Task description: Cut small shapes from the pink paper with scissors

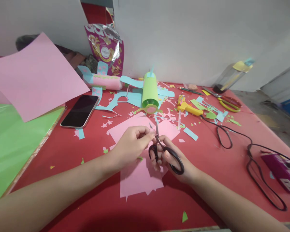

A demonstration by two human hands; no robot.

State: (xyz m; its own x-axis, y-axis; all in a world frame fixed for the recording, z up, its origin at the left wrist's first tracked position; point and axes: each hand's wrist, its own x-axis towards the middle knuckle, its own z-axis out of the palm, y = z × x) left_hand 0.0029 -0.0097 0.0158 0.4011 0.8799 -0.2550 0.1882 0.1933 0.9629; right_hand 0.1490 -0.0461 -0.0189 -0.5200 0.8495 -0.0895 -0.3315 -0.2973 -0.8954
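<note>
My right hand (176, 158) grips black-handled scissors (176, 160), fingers through the loops, with the blades parted and pointing away from me. Between thumb and fingertips, my left hand (132, 141) pinches a small pink paper piece (154, 132) right at the blades; its shape is mostly hidden. Beneath both hands lie pink paper sheets (140, 180) with jagged cut edges. Just beyond stands a green paper-wrapped cylinder (150, 90) with blue paper parts. Behind it to the left, a pink paper tube (107, 82) with blue fins lies on its side.
A phone (80, 111), a large pink sheet (41, 77) and green paper (19, 138) lie left. A snack bag (108, 48) stands behind. Right are a yellow glue gun (188, 108), its looping cord, pliers (227, 101), a bottle (232, 77) and a purple power strip (280, 170). Scraps litter the red table.
</note>
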